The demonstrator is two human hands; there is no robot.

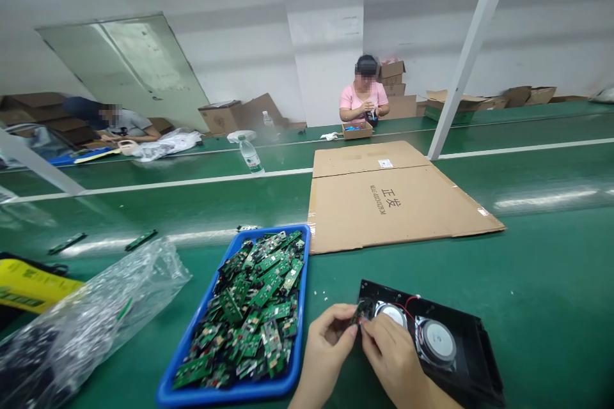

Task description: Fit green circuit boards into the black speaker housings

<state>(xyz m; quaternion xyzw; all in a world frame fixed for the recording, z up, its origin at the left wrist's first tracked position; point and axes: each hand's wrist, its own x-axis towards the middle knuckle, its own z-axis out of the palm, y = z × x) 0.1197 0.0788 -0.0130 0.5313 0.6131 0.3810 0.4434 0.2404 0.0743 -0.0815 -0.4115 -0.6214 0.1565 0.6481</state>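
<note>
My left hand is closed in a pinch on a small dark circuit board. My right hand has its fingers pressed together at the board's near end; what they grip there is hidden. Just behind and to the right lies a black speaker panel, partly covered by my right hand. Two round speakers with pale centres are set in it, the right speaker in full sight. A thin red wire curves between them. Left of my hands stands a blue tray heaped with green circuit boards.
A flattened cardboard sheet lies beyond the tray. Clear plastic bags and a yellow-and-black item are at left, with two loose boards behind. A water bottle stands farther back. Two people sit across the green tables.
</note>
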